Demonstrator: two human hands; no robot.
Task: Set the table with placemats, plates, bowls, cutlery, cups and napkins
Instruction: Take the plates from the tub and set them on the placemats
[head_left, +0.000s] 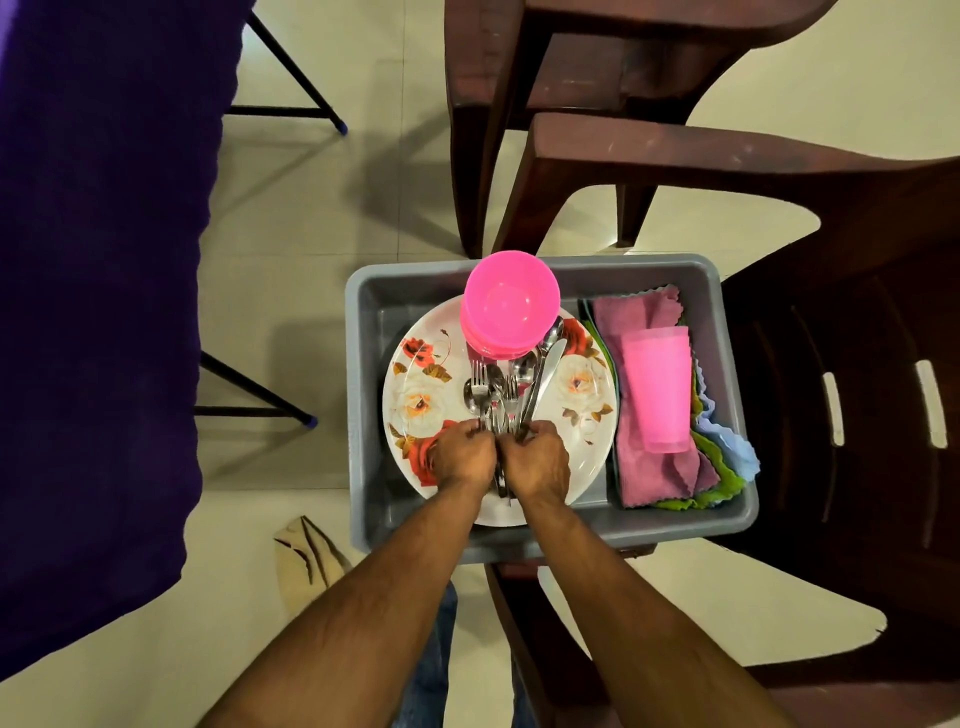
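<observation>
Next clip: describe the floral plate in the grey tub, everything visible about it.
The floral plate is round and white, glossy like melamine, printed with red and cream roses and brown leaves. It lies flat in the left part of the grey tub, possibly topping a stack; a dark edge shows at its left. On it sit a stack of pink bowls at the far rim and a pile of steel cutlery in the middle. The left hand and right hand grip the cutlery handles over its near side.

1. Grey tub (363, 415): one.
2. Floral plate (415, 395): one on top; any beneath cannot be counted.
3. Pink bowls (511, 304): one stack, count unclear.
4. Pink cups (657, 387): nested, count unclear.
5. Brown chairs (857, 364): at least two.
</observation>
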